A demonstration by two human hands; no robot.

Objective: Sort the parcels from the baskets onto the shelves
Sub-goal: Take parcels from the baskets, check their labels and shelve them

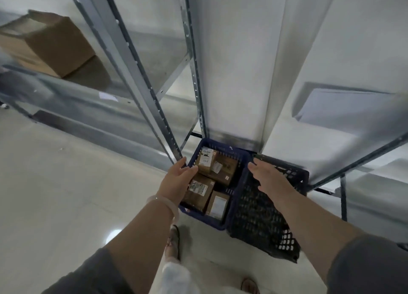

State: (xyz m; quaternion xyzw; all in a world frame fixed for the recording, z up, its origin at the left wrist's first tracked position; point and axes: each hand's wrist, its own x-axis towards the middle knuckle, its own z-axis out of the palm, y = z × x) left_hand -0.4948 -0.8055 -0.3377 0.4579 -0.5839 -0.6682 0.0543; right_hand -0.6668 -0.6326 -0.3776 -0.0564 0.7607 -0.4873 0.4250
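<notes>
- I have both hands down over two baskets on the pale floor, at the foot of the grey galvanised steel shelving [132,57]. They sit there, I judge, so each parcel is a short lift to a shelf.
- The left hand [178,179] is released, fingers relaxed and holding nothing. It hangs over the left rim of the dark blue plastic mesh basket [212,222], fingertips just beside the topmost parcel. I cannot tell whether they touch it.
- The right hand [269,176] is also released, palm flat and fingers straight. It is over the empty-looking black plastic mesh basket [284,243], near the edge the two baskets share, probably to meet a box from the other side.
- All the parcels I can see are in the blue basket.
- The small brown carton with a white printed label [206,161] lies on top at the far left corner, label up, long axis running away from me.
- It rests on a wider brown cardboard box [228,172].
- Nearer me, a brown box with a label on top [198,192] lies with its long axis leaning away to the right.
- A narrower brown box with a pale label [217,205] lies beside it, pointing much the same way.
- Label-up stacking lets me read each one before choosing its shelf.
- A large open brown cardboard box [48,44] sits on a left shelf and a flat white packet [344,106] on a right one.
</notes>
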